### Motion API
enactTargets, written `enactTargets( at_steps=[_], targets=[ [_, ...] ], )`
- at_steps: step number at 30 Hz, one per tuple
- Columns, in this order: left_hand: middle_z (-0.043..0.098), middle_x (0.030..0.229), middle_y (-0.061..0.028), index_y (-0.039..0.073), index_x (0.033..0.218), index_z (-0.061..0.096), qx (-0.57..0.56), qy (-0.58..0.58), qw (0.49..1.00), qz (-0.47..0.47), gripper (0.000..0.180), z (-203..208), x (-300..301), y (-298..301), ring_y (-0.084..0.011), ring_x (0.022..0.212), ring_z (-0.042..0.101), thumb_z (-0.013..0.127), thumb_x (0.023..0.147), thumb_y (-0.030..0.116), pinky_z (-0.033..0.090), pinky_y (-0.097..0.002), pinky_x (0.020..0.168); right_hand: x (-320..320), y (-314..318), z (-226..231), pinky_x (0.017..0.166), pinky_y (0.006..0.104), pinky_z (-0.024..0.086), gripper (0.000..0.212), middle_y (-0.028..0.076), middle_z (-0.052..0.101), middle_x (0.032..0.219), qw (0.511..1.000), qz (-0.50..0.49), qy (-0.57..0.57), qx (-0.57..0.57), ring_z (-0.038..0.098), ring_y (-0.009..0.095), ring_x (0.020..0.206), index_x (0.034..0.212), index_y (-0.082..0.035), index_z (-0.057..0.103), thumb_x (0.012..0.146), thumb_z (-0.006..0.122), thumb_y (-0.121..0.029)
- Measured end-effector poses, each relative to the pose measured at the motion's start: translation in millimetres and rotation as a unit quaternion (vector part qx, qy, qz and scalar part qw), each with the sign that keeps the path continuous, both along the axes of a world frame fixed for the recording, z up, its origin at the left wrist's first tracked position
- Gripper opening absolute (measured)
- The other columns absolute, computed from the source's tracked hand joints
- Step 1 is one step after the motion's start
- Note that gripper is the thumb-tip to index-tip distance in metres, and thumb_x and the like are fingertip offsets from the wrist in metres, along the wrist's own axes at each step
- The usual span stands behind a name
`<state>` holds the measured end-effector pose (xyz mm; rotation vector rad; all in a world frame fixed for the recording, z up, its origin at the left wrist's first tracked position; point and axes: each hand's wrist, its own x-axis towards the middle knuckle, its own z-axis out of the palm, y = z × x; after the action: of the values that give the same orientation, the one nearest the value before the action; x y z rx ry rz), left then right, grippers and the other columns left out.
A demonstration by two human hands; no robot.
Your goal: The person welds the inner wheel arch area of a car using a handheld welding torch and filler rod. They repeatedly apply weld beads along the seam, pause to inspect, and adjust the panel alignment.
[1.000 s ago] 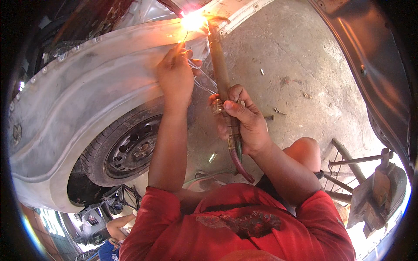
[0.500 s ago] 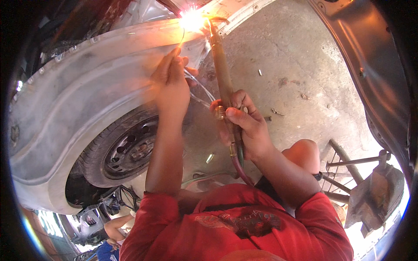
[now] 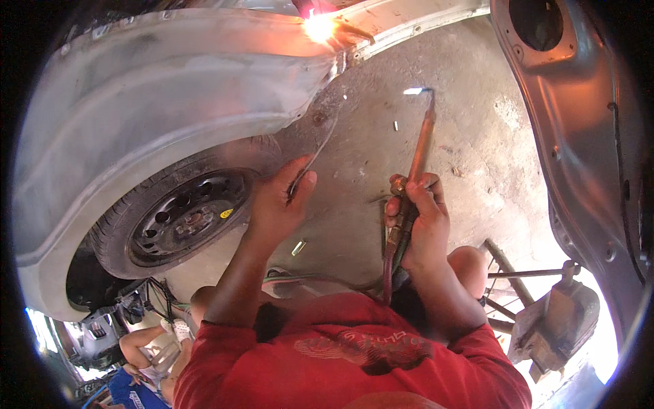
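Note:
My right hand [image 3: 426, 218] is closed around the handle of a gas welding torch [image 3: 421, 151], which points up and away over the floor. A small bright flame [image 3: 413, 91] burns at its bent tip, apart from the car. Thin bent filler wire [image 3: 325, 138] rises from my left hand [image 3: 281, 204], which is closed on it beside the wheel. At the far edge of the grey car body panel [image 3: 170, 88], a joint glows fiercely, with a bright burning spot [image 3: 319, 28] on it. Neither hand touches the panel.
A wheel [image 3: 191, 221] sits in the arch at left, and a brown metal car panel [image 3: 579, 129] stands at right. Hoses [image 3: 334, 281] run behind my hands. A metal stand [image 3: 555, 317] is at lower right; another person's leg [image 3: 139, 344] shows at lower left.
Both hands have drawn back from the glowing joint. The torch has swung right, its flame now over the floor; the left hand has come lower with its wire. The joint still burns.

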<state>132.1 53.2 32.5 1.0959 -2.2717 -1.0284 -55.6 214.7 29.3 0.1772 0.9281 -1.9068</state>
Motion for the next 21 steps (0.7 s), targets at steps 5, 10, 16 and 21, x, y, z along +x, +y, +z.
enactTargets(
  at_steps=[5,10,16,21],
  targets=[
    [0.072,0.088,-0.0082,0.004,0.131,0.069,-0.013,-0.029,0.999,-0.020,0.032,5.0,-8.6,7.0,-0.0116,0.078,0.067,0.066,0.105,0.023,0.054,-0.0306,0.074,6.8,-1.4,-9.1,0.053,0.0318,0.053,0.013,0.008,0.072,0.103,0.998,0.041,-0.034,0.036,0.067,0.018,0.064,0.106,-0.019,0.053,0.103,0.063,-0.012],
    [0.073,0.093,-0.0080,0.005,0.134,0.068,-0.018,0.018,1.000,0.004,0.034,-13.8,-7.4,5.9,-0.0128,0.085,0.067,0.064,0.106,0.025,0.054,-0.0317,0.079,9.3,0.3,-4.5,0.053,0.0326,0.052,0.014,0.008,0.071,0.102,0.999,0.038,-0.028,0.009,0.066,0.018,0.064,0.107,-0.018,0.052,0.102,0.064,-0.011],
    [0.071,0.091,-0.0040,0.008,0.139,0.066,0.066,0.035,0.997,0.031,0.035,-27.7,-4.0,-0.6,-0.0132,0.086,0.066,0.061,0.108,0.024,0.054,-0.0322,0.082,3.5,3.9,-2.1,0.054,0.0328,0.053,0.015,0.009,0.071,0.101,0.999,0.034,-0.008,0.008,0.067,0.018,0.066,0.108,-0.016,0.051,0.101,0.064,-0.010],
    [0.070,0.092,-0.0044,0.007,0.138,0.066,0.014,0.000,0.999,0.036,0.034,-32.3,-7.9,-1.8,-0.0137,0.085,0.065,0.060,0.109,0.024,0.053,-0.0317,0.081,9.3,8.3,-0.7,0.053,0.0331,0.055,0.014,0.009,0.070,0.102,0.998,0.057,-0.031,-0.020,0.068,0.019,0.066,0.107,-0.015,0.051,0.102,0.063,-0.010]
  ],
)
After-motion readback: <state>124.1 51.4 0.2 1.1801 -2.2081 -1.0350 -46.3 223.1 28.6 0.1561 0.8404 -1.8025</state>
